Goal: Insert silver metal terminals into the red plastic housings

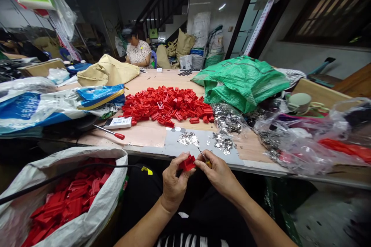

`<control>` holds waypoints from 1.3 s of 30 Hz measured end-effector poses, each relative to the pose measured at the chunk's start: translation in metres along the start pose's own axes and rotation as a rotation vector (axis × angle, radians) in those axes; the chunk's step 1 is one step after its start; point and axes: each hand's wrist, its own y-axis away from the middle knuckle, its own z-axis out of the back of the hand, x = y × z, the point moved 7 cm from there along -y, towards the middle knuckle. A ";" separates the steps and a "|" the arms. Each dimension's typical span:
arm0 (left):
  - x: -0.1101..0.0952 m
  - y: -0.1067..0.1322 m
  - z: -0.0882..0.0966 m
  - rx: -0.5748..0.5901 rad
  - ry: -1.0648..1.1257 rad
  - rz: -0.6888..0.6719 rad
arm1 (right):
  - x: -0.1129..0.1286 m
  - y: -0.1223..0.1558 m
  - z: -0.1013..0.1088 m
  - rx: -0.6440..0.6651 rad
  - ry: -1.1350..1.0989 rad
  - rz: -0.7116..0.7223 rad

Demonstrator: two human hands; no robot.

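Pale worktop (145,136) keeps flat silvery metal pieces (188,139) handy. Left hand (174,180) pinches red plastic block (188,163), seemingly for steadiness; right hand (216,169), yellow-handled tool (208,163).

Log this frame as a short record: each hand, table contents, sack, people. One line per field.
left_hand: left hand grips a red plastic part
right_hand: right hand holds a yellow-handled tool, close to that part
table_center: red pile of similar parts
table_near_edge: grey sheet under two heaps of small metal pieces
table_right: green sack
sack_at_left: open white sack holding red parts
people: seated person across the table
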 end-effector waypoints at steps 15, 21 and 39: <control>-0.002 0.000 0.000 0.010 -0.012 0.033 | -0.021 -0.005 -0.009 0.143 -0.398 -0.100; -0.009 0.001 -0.002 0.066 -0.029 -0.040 | -0.019 -0.005 -0.011 0.170 -0.376 -0.077; -0.004 0.006 -0.012 0.182 0.110 0.089 | -0.039 0.011 -0.032 0.370 -0.665 -0.230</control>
